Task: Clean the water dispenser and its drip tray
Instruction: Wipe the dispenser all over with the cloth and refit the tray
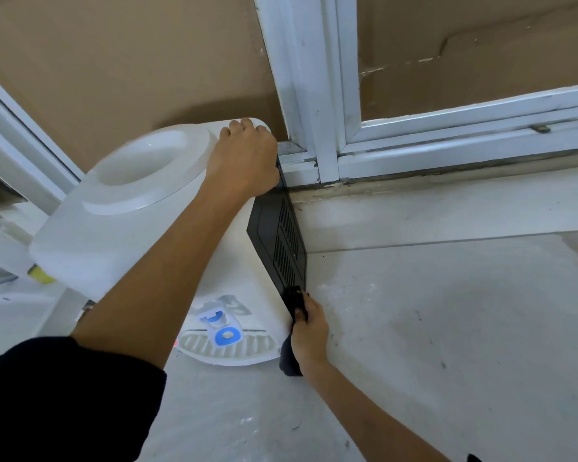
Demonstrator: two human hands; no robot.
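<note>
Head view: left hand (244, 155) grips the water dispenser (131, 208) top's far corner; right hand (309, 331) pinches a dark cloth (289, 358) at its black side, taps half hidden.

One white water dispenser (124, 208) with one round well in its top and one black vented side panel (281, 241). One white slotted drip tray (227, 353) at its base. Two taps: one blue (226, 335), one pale (214, 316). Two bare hands: left hand (244, 158) far, right hand (309, 331) near. One dark cloth (289, 358). One yellow object (40, 274) at left
</note>
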